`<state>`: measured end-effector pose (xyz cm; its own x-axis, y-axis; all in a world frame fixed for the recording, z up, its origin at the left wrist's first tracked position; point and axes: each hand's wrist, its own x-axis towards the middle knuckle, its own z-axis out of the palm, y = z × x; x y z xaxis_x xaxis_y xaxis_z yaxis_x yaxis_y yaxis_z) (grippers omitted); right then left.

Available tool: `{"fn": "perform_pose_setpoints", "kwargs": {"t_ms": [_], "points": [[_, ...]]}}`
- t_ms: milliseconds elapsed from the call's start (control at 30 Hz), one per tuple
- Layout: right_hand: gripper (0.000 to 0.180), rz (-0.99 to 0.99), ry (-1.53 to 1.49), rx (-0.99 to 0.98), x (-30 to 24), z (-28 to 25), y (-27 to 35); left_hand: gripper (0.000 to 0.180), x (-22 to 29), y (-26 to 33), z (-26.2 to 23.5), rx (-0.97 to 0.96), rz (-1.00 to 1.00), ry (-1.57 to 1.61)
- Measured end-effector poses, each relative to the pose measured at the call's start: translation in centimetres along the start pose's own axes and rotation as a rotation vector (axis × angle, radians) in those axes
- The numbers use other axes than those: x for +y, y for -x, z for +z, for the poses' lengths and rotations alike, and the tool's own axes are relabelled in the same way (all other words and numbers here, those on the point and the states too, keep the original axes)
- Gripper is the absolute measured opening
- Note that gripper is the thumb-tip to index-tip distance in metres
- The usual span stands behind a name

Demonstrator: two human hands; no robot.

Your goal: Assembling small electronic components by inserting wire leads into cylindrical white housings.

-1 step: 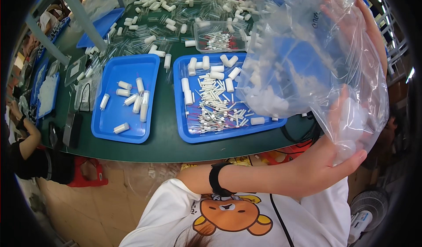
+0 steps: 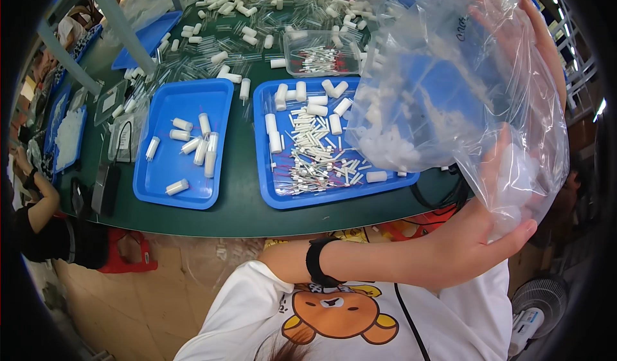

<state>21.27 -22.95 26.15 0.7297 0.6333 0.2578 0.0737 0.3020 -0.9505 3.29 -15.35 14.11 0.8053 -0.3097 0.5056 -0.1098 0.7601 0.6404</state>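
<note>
A large clear plastic bag point(image 2: 424, 46) hangs over the right side of the blue tray point(image 2: 265, 184), its lower left part bulging with small white pieces. My left hand point(image 2: 472, 242), a black band on its wrist, reaches across to the right. It is closed around the bag's lower right part, where a white clump point(image 2: 514, 181) shows through the film. Higher up on the far right, my right hand point(image 2: 504, 23) holds the bag's upper part. Its fingers show through the plastic. In the tray lie white cylinders point(image 2: 335, 124) and a heap of thin white sticks point(image 2: 312, 136) with red bits.
To the left, another blue tray point(image 2: 144, 187) holds several white-filled tubes point(image 2: 210, 162). A clear box point(image 2: 321, 55) of thin parts stands behind. White cylinders and clear tubes are strewn across the far green table point(image 2: 247, 216). Grey posts point(image 2: 125, 23) rise at left, near another person's arm point(image 2: 42, 197).
</note>
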Motion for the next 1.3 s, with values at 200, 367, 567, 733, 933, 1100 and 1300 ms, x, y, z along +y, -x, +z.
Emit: {"fn": "perform_pose_setpoints", "kwargs": {"t_ms": [200, 367, 567, 733, 933, 1100, 1300], "points": [[0.048, -0.035, 0.036, 0.024, -0.2, 0.4, -0.2, 0.076, -0.7, -0.2, -0.4, -0.026, 0.087, -0.091], [0.049, -0.079, 0.063, 0.033, -1.1, 0.3, -0.6, 0.079, -0.8, -0.2, -0.4, -0.045, 0.092, -0.094], [0.049, -0.128, 0.094, 0.046, -1.9, 0.3, -0.8, 0.082, -0.8, 0.1, -0.9, -0.068, 0.112, -0.167], [0.049, -0.166, 0.114, 0.054, -2.4, 0.1, -1.0, 0.082, -0.7, 0.9, -1.9, -0.064, 0.072, -0.159], [0.049, -0.211, 0.162, 0.099, -3.9, -0.4, -0.1, 0.064, -2.3, 2.2, -3.5, 0.009, -0.182, 0.293], [0.049, -0.245, 0.136, 0.091, -3.4, -0.5, -0.5, 0.062, -4.4, 3.7, -8.9, 0.356, -0.311, 0.602], [0.049, -0.258, 0.149, 0.185, -2.8, 0.0, 0.9, 0.054, -5.2, 2.9, -10.3, 0.531, -0.280, 0.808]]}}
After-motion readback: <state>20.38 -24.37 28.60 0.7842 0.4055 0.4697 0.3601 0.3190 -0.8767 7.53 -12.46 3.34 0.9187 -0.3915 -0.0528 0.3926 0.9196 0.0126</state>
